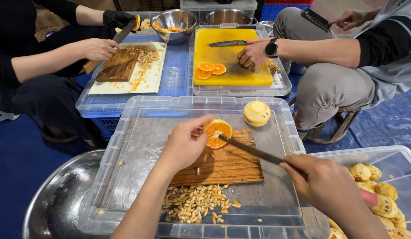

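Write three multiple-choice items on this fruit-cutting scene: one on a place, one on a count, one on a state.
1. Where does the pile of seeds lie?
A. In the metal bowl
B. On the clear lid, by the wooden board's near edge
C. On the yellow board

2. How many orange slices lie on the yellow cutting board?
A. Three
B. Six
C. None

3. What is the left hand doing?
A. Resting flat and empty
B. Gripping a phone
C. Holding a cut orange half

Answers:
1 B: the seeds sit just in front of the wooden board, on the clear bin lid.
2 A: three round slices show by the board's left side.
3 C: its fingers pinch the half while the knife in the right hand touches its cut face.
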